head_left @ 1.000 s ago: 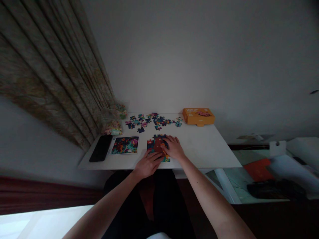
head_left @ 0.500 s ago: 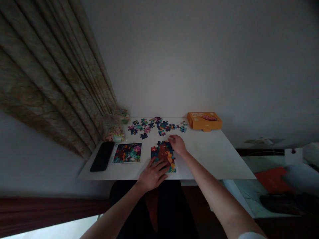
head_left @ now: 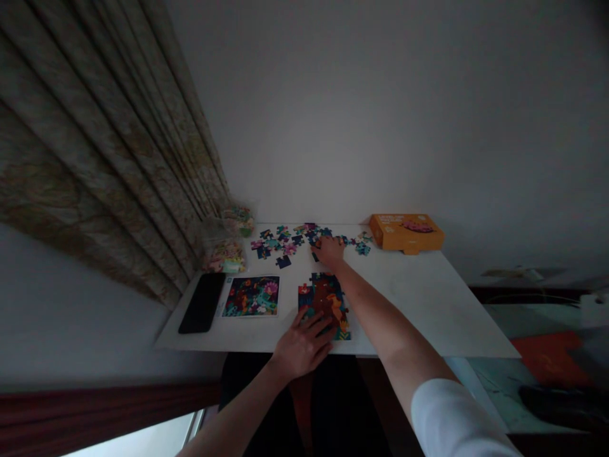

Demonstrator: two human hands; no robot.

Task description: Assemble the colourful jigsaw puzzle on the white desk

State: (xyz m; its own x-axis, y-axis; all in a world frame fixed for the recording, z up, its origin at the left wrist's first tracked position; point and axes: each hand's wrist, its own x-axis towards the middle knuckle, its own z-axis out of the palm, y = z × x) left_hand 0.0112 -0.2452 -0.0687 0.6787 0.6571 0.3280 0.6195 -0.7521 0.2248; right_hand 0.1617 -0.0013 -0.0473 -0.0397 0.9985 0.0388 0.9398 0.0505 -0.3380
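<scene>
A person's left hand [head_left: 301, 346] rests on the near left part of a partly assembled cardboard jigsaw [head_left: 323, 293] in dark blue, brown and orange, at the near edge of a white rectangular table [head_left: 428, 304]. Its fingers are loosely spread and appear to grip nothing; the flat touch probably keeps the joined section from sliding.

The right hand [head_left: 329, 252], its arm in a white short sleeve [head_left: 459, 412], reaches past the jigsaw to loose multicoloured cardboard pieces [head_left: 288, 249] strewn along the far side. Its fingers curl down among them; whether they pinch a piece cannot be told. The pieces lie mostly side by side, which likely makes them easier to pick out.

Left of the jigsaw lies a colourful printed picture card [head_left: 252, 296], face up, presumably for easy viewing. Beside it is a black rectangular slab resembling a phone [head_left: 202, 303]; beyond, at far left, sit clear plastic bags of colourful contents [head_left: 227, 257].

An orange cardboard box [head_left: 406, 235] stands at far right, apparently set aside from the working area. Its top bears pale lettering and a pink printed shape, but the words are too blurred to read surely. Small print on the card's left margin is illegible.
</scene>
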